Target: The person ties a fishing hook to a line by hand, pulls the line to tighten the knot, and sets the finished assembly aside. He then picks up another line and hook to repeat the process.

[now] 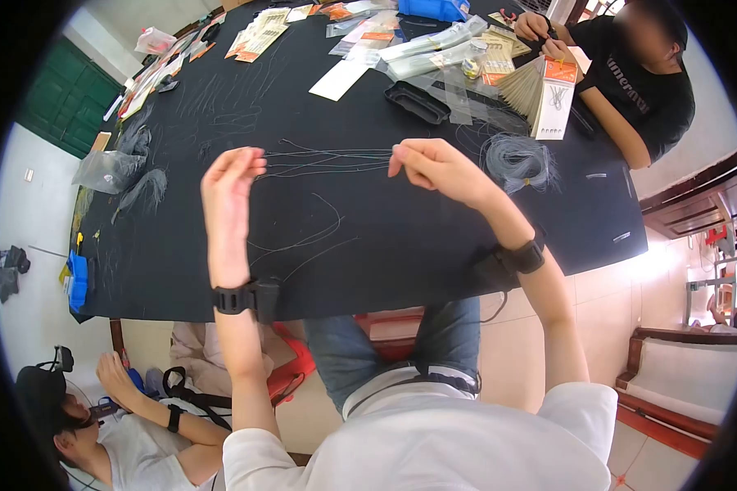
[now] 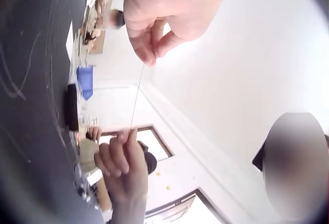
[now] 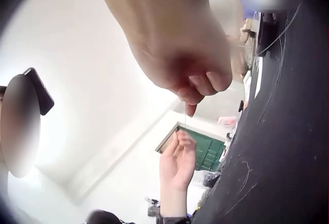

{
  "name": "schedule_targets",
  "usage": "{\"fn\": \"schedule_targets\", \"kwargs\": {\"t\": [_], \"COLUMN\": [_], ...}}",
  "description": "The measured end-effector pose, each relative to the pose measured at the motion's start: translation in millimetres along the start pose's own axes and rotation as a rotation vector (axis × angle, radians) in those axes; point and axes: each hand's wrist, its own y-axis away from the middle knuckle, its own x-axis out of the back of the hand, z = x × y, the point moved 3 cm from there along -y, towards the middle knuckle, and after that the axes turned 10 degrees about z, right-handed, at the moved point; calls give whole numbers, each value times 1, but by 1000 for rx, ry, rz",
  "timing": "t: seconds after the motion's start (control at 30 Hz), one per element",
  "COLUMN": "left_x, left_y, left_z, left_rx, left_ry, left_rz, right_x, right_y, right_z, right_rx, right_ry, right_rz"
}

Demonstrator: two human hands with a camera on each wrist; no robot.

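Left hand [image 1: 232,184] and right hand [image 1: 438,168] fingers pinch strands [image 1: 329,154], already stretched out; coil [image 1: 517,164] at two o'clock lies untouched.

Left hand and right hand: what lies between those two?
Thin strands stretch from the left hand to the right hand; the head view shows this.

Hd view: lg blk tbl [image 1: 434,245], ctr–12 | grn paneled dr [image 1: 64,94], 10 | wht wall [image 1: 37,184], 9 | glossy beige tile flr [image 1: 508,356], 5 | wht-padded brn-framed seat [image 1: 684,372], 4 | brt flr glare [image 1: 651,266], 3
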Motion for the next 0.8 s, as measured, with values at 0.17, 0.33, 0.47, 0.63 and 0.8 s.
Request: {"fn": "schedule_targets", "kwargs": {"t": [0.17,0.33,0.47,0.63,0.8], "left_x": [53,66,9,-89,-126], "left_y": [-12,-8,38,64,53], "left_z": [14,19,60,30,-52], "left_rx": [-39,-290,-816,-448,21], "left_ry": [-216,-857,-1331,-595,-488], "left_rz": [179,291,551,-377,-589], "right_x": [14,-1,-9,-11,-4], "right_y": [-5,-5,-3,2,3], "right_z": [26,41,55,40,46], "right_rx": [-210,-209,-168,-104,-104], "right_ry": [-55,-55,24,29,28], "right_rz": [8,-108,-133,-87,-5]}}
